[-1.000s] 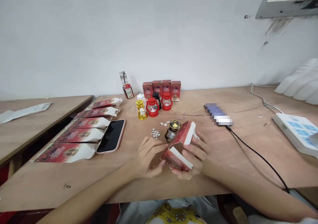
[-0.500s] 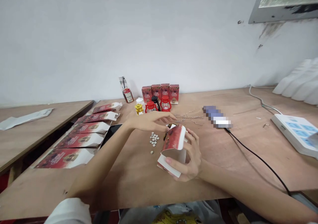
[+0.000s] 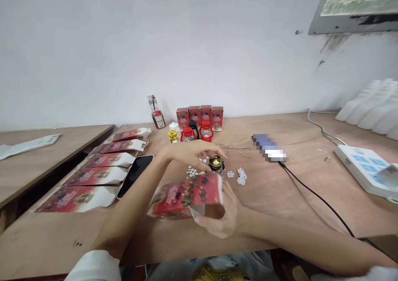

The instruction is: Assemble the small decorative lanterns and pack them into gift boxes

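Note:
My right hand [image 3: 225,214] grips a red printed carton [image 3: 186,194] near its open end. The carton lies on its side above the table, slightly blurred, its open flap towards me. My left hand [image 3: 197,151] arches over a small black-and-gold lantern [image 3: 217,164], thumb on its left and fingertips at its upper right. The lantern stands just beyond the carton, which hides its lower part. Small round white discs [image 3: 192,172] lie left of the lantern, partly under my left hand. Little white plastic pieces [image 3: 241,176] are to its right.
Several flattened red cartons [image 3: 77,198] lie at left beside a dark phone [image 3: 136,175]. Small red lanterns [image 3: 206,131] stand before upright red boxes [image 3: 217,117]. Bent wires [image 3: 238,148], a blurred-out phone [image 3: 269,147] on a black cable and a power strip [image 3: 363,164] lie rightward.
The carton has swung round, its body now pointing left, and the black-and-gold lantern has come into view. My left hand has gone from stretched fingers to curled around the lantern.

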The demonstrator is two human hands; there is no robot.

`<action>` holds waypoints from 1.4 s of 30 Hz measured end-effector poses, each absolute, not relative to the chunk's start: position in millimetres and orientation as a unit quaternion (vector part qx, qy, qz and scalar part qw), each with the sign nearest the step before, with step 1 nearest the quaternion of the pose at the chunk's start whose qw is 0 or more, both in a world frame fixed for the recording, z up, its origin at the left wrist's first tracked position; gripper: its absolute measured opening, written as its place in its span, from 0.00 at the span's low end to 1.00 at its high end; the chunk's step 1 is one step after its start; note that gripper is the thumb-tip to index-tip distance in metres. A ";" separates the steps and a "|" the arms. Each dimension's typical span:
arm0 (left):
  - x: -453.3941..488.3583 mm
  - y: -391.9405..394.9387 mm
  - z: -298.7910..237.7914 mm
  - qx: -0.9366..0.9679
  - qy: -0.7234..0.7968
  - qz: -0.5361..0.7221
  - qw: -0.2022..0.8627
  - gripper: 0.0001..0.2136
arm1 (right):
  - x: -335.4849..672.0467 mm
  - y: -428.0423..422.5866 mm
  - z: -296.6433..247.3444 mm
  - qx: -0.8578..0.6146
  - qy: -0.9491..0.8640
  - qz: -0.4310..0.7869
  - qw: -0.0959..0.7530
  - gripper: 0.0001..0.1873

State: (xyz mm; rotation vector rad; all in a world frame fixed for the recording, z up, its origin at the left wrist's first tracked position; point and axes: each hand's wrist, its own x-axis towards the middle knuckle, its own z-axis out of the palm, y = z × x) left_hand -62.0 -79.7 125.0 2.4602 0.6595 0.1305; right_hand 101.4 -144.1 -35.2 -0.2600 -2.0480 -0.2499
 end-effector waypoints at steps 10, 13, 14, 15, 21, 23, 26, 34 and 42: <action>-45.7 -74.7 105.5 0.936 0.294 0.075 0.176 0.17 | 101.5 -143.0 -18.5 -0.033 -0.837 -0.084 0.540 0.17; -37.8 -77.8 103.7 0.940 0.312 0.064 0.121 0.13 | 100.6 -142.8 -22.2 -0.036 -0.835 -0.129 0.534 0.15; -35.9 -79.6 105.1 0.939 0.319 0.069 0.111 0.12 | 99.7 -142.9 -22.7 -0.039 -0.830 -0.139 0.539 0.16; -34.7 -81.8 107.6 0.937 0.325 0.082 0.103 0.12 | 98.6 -143.1 -22.8 -0.042 -0.822 -0.142 0.551 0.18; -46.1 -98.2 135.1 0.877 0.365 0.311 0.032 0.11 | 97.7 -142.7 -15.3 -0.061 -0.803 -0.088 0.586 0.08; -54.0 -102.9 143.5 0.836 0.376 0.401 -0.006 0.11 | 101.3 -141.4 -9.3 -0.074 -0.789 -0.060 0.607 0.08; -66.8 -108.8 153.1 0.767 0.378 0.516 -0.051 0.11 | 109.4 -138.4 1.2 -0.107 -0.756 -0.058 0.643 0.11; -89.8 -125.7 170.2 0.734 0.336 0.583 -0.092 0.09 | 118.5 -126.7 9.2 -0.198 -0.751 -0.155 0.611 0.11; -67.6 -147.2 170.8 0.697 0.285 0.657 -0.038 0.06 | 116.1 -119.7 12.0 -0.214 -0.828 -0.166 0.492 0.16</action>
